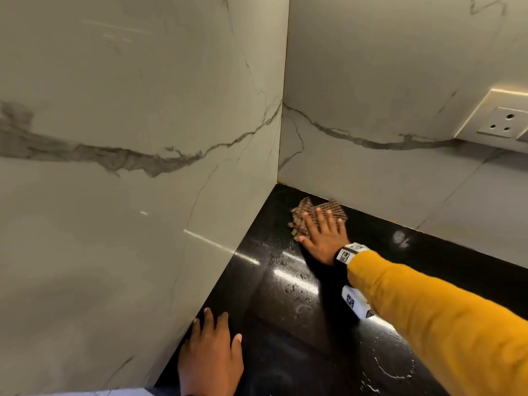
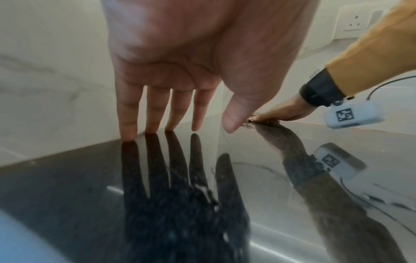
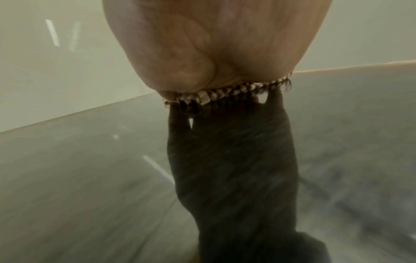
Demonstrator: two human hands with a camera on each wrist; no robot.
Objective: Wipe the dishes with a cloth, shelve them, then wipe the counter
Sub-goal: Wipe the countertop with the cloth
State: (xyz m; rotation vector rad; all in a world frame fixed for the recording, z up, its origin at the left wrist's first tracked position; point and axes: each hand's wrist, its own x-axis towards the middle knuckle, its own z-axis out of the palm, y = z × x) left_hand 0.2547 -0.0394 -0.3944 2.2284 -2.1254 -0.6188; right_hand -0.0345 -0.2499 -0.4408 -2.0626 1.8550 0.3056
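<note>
Right hand (image 1: 324, 237) is flat out, fingers straight and spread, palm pressing the brown checked cloth (image 1: 317, 214) onto the black counter (image 1: 285, 310) deep in the corner, just beside the marble back wall (image 1: 400, 81); left hand (image 1: 211, 352) lies open near the front edge, fingers straight, holding nothing, propped just beside the side wall (image 1: 114, 167). No dishes in sight, so this looks like the counter stage. Droplets and a faint ring mark glisten between the hands, and here's the risk: a flat palm grips nothing, so the cloth could bunch or slip out on a fast stroke, leaving streaks, and the wet gloss could let the bracing hand slide. A wall socket (image 1: 503, 124) sits to the right, well apart, but a damp cloth swept that way would be unwise. Over to the left wrist view: fingertips (image 2: 129, 137) touch the counter, thumb lifted clear, and across the surface the right hand pins the cloth (image 2: 265, 121); the white wrist unit (image 2: 353, 115) on the yellow sleeve (image 2: 371, 53) dangles low and might drag. It carries a black-and-white square marker, no legible lettering. Right wrist view, blurred: palm (image 3: 220, 44) bearing down, cloth edge (image 3: 225, 94) peeking beneath. No brand or writing readable anywhere.
</note>
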